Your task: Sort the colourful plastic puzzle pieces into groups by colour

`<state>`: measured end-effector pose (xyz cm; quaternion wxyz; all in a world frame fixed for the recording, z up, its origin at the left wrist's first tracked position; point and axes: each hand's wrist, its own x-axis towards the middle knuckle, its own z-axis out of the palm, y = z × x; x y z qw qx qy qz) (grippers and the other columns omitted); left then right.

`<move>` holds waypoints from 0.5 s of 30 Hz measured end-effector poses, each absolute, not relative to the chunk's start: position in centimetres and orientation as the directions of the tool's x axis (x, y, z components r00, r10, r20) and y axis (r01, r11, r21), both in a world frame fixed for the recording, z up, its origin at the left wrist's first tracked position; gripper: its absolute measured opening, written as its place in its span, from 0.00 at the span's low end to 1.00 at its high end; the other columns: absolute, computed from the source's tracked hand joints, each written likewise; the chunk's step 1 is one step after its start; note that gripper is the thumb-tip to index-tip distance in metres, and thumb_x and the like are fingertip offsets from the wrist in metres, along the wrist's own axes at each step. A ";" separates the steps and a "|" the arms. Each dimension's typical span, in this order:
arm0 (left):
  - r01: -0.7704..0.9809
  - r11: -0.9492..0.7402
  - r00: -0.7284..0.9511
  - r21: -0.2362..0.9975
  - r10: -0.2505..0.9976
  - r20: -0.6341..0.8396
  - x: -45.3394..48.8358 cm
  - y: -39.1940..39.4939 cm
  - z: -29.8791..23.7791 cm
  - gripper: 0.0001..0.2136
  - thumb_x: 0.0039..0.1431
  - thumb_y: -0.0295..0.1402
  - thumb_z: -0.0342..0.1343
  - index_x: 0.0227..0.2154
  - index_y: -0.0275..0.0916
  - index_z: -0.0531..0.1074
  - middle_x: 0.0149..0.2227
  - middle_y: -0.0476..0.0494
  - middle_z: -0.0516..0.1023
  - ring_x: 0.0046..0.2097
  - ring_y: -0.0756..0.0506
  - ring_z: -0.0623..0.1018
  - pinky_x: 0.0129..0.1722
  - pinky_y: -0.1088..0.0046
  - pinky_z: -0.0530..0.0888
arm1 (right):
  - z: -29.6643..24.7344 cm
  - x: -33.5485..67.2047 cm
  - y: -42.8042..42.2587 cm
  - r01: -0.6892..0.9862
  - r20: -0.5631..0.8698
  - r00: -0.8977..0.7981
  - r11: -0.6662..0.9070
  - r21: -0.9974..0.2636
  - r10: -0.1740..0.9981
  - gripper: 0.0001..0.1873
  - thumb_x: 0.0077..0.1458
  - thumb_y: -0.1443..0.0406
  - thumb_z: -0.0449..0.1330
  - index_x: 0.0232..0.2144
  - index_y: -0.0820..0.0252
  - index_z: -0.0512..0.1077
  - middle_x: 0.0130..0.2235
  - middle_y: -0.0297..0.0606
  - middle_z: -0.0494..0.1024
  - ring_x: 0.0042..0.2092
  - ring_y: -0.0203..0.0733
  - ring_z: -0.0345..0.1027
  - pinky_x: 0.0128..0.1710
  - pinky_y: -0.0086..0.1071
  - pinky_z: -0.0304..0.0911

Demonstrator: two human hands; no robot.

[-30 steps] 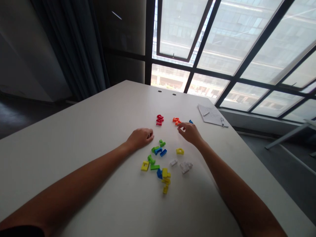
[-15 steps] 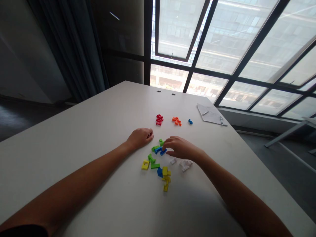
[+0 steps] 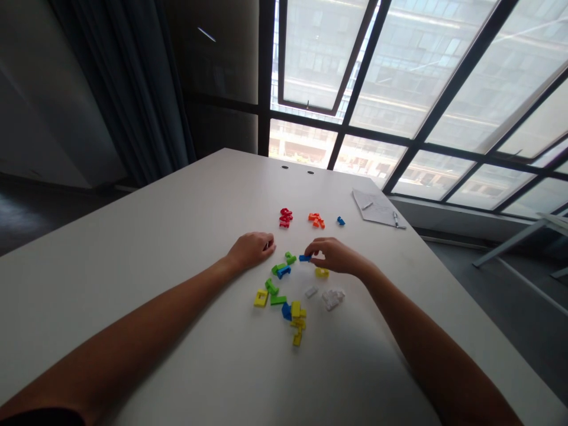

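Observation:
My right hand point(image 3: 331, 254) pinches a small blue plastic block point(image 3: 304, 258) between thumb and fingers, just over the table. Beneath its palm side lies a yellow block point(image 3: 322, 273). My left hand point(image 3: 252, 248) rests on the table with its fingers curled; whether anything is inside them is hidden. Between and below the hands are green blocks point(image 3: 278, 300), another blue block point(image 3: 284, 271), a square yellow block point(image 3: 261, 297) and a cluster of yellow blocks point(image 3: 298, 319) touching a blue block point(image 3: 286, 311). White blocks point(image 3: 332, 299) are heaped below my right hand.
Farther back on the white table point(image 3: 199, 201) sit a red pile point(image 3: 286, 218), an orange pile point(image 3: 316, 220) and one blue block point(image 3: 341, 220). Paper point(image 3: 377, 207) with pens lies at the right edge. Windows rise behind; a dark curtain hangs at left.
My right hand has lifted the blue block from beside the other blue one and carried it up and right. A yellow block now shows below that hand. My left hand stays put.

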<state>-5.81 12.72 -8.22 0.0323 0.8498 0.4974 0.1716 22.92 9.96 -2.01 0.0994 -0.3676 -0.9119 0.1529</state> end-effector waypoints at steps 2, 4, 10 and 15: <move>0.835 -0.501 0.444 0.227 0.858 0.258 -5.8 12.7 -8.2 0.13 0.66 0.42 0.48 0.33 0.42 0.72 0.34 0.45 0.79 0.34 0.45 0.75 0.30 0.69 0.62 | -2.1 24.8 11.1 0.705 0.145 -0.618 0.627 -0.332 0.772 0.09 0.59 0.67 0.62 0.42 0.57 0.80 0.39 0.39 0.81 0.38 0.39 0.74 0.39 0.31 0.67; 0.834 -0.502 0.445 0.229 0.857 0.260 -5.8 12.7 -8.2 0.13 0.66 0.42 0.48 0.32 0.42 0.72 0.34 0.46 0.79 0.34 0.45 0.75 0.30 0.69 0.63 | -2.5 26.9 12.4 0.773 0.217 -0.511 0.555 -0.308 0.832 0.09 0.58 0.68 0.62 0.40 0.57 0.80 0.39 0.38 0.81 0.36 0.38 0.74 0.39 0.31 0.67; 0.835 -0.505 0.445 0.218 0.854 0.271 -5.7 12.8 -8.3 0.12 0.66 0.41 0.48 0.32 0.42 0.71 0.34 0.46 0.79 0.34 0.44 0.75 0.31 0.70 0.63 | -5.3 31.6 15.1 0.964 0.325 -0.113 0.183 -0.194 0.939 0.10 0.58 0.66 0.62 0.41 0.57 0.80 0.39 0.38 0.82 0.38 0.41 0.74 0.44 0.33 0.64; 0.835 -0.504 0.445 0.223 0.855 0.267 -5.7 12.7 -8.1 0.12 0.66 0.41 0.48 0.32 0.42 0.71 0.34 0.46 0.79 0.34 0.44 0.75 0.32 0.70 0.64 | -8.1 32.7 15.5 0.994 0.338 0.047 -0.009 -0.111 0.940 0.13 0.62 0.63 0.57 0.45 0.58 0.79 0.44 0.42 0.81 0.45 0.44 0.73 0.46 0.32 0.62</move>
